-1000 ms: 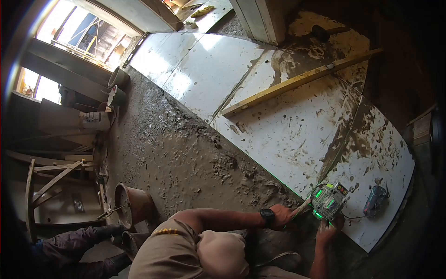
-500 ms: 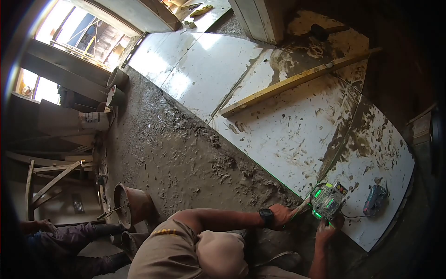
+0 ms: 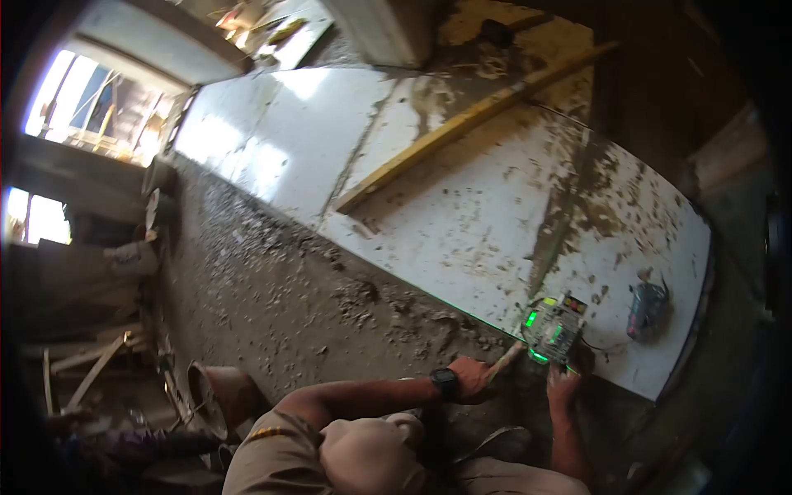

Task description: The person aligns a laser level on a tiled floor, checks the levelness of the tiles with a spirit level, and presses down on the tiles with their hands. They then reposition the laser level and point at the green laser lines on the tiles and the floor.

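A laser level (image 3: 554, 332) with bright green lights stands on the corner of a large muddy white tile (image 3: 470, 272). My left hand (image 3: 473, 378), wearing a black watch on the wrist, is closed round a thin, pale stick-like piece (image 3: 506, 360) that reaches the level's left side. On the level's near side, my right hand (image 3: 568, 381) is closed at its base, some fingers hidden. A dark object in clear plastic (image 3: 647, 310) lies to the right on the tile. A thin cable runs from it toward the level. A green laser line follows the tile edge.
A long wooden beam (image 3: 462, 128) lies across the tiles. Wet grey mortar (image 3: 280, 264) covers the floor left of them. A tilted brown bucket (image 3: 223, 396) stands at lower left near a blurred person (image 3: 124, 450). A pillar (image 3: 379, 33) rises behind.
The whole view has shifted, so the tiles, beam and level appear further left and mostly higher or tilted. Both hands stay at the level and the stick-like piece.
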### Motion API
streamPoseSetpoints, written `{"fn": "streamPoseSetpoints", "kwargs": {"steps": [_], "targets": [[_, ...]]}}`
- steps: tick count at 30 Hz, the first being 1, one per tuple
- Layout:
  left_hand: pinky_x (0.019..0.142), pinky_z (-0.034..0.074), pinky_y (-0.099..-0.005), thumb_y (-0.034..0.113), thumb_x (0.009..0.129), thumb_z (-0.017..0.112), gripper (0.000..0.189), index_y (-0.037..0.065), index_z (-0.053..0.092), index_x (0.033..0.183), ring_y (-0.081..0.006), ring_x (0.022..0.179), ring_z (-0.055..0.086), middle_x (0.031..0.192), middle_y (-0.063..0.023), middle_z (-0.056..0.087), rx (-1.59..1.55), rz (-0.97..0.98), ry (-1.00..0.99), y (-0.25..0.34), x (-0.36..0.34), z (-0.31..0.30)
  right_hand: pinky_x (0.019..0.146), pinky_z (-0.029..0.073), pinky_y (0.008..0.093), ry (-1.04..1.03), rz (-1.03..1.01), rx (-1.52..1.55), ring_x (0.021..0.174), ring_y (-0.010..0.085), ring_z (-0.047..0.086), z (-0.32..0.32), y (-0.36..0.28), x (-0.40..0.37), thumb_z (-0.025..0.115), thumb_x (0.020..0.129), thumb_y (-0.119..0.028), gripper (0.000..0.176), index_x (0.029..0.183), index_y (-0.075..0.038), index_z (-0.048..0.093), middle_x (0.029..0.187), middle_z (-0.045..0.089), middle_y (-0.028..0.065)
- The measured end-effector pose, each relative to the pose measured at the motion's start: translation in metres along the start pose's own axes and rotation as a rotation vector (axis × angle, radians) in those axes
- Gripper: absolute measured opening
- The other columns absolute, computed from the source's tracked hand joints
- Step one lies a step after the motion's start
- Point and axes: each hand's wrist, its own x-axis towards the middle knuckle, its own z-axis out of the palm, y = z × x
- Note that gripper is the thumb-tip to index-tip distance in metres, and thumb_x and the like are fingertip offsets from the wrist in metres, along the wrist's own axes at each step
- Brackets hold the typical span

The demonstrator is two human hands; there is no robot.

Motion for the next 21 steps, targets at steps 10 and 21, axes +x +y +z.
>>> {"fn": "streamPoseSetpoints", "kwargs": {"steps": [10,21], "targets": [[0.068,0.056,-0.047,0.045,0.093,0.064,0.097,0.016,0.002,0.16,-0.0378,0.076,0.068,0.089,-0.0138,0.07,0.035,0.102,-0.051,-0.002,-0.019,0.02,0.082,0.046,0.046,0.022,0.042,0.057,0.094,0.034,0.061,-0.021,-0.027,0.025,0.075,0.066,-0.009,0.037,0.102,-0.007,0.07,0.1,0.065,0.0115],[0.071,0.056,-0.0498,0.055,0.098,0.049,0.073,0.02,0.023,0.157,-0.0413,0.088,0.068,0.107,-0.0248,0.067,0.053,0.129,-0.083,-0.01,-0.026,0.021,0.08,0.046,0.0443,0.044,0.041,0.091,0.091,0.0317,0.061,-0.027,-0.031,0.032,0.076,0.073,-0.009,0.033,0.105,-0.01,0.071,0.097,0.065,0.0088]]}}
